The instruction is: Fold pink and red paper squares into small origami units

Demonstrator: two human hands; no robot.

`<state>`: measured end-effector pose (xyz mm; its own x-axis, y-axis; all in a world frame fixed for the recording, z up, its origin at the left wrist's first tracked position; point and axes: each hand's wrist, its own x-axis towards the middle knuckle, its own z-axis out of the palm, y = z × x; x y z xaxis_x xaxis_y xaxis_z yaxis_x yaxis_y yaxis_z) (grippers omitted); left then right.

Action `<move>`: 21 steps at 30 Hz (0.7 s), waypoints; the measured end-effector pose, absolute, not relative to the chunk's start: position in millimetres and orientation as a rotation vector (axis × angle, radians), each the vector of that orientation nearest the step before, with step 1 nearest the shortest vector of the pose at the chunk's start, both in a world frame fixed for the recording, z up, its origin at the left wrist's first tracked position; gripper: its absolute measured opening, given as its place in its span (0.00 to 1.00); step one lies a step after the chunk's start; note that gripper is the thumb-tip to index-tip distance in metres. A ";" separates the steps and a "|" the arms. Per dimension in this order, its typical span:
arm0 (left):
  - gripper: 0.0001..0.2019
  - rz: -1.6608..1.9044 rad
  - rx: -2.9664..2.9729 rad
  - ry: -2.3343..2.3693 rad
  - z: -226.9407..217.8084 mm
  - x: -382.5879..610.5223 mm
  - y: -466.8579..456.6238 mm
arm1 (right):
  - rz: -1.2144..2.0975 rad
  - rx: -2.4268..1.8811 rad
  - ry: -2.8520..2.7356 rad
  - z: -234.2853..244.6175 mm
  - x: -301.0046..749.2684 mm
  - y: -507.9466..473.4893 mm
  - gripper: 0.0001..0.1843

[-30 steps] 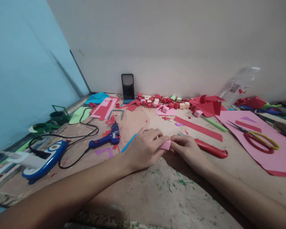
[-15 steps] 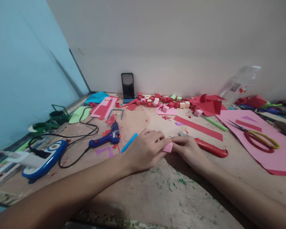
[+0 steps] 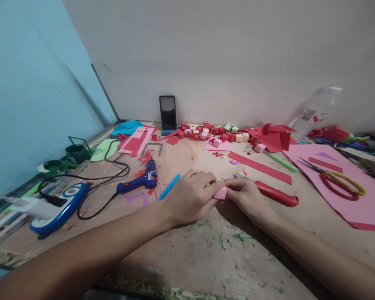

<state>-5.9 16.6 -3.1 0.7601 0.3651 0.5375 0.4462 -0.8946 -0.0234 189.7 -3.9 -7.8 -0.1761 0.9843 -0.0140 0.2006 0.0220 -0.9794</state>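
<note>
Between the fingers of both hands is a small pink paper cube [image 3: 220, 193], low over the middle of the table. My left hand [image 3: 197, 195] is closed on it, thumb below and fingers curled over the top. The fingertips of my right hand [image 3: 245, 193] pinch its right side; part of the cube is hidden there. Just right of that hand lies a red-handled utility knife [image 3: 277, 195], its blade partly behind my fingers. Beside my left wrist rests a blue stick [image 3: 169, 187], and left of it a blue hot glue gun [image 3: 143, 179].
Small paper cubes [image 3: 203, 132] line the wall, near a leaning phone [image 3: 168, 112]. A red paper strip [image 3: 260, 167] lies beyond my right hand. Scissors [image 3: 339, 179] rest on pink sheets [image 3: 359, 204] at right. A power strip [image 3: 58, 214] and black cord [image 3: 95, 217] occupy the left.
</note>
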 end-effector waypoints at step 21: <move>0.12 -0.730 -2.814 -0.717 -1.0 -5.9 15.9 | 1.322 -1.209 -1.487 -8.6 192.3 -2.9 0.14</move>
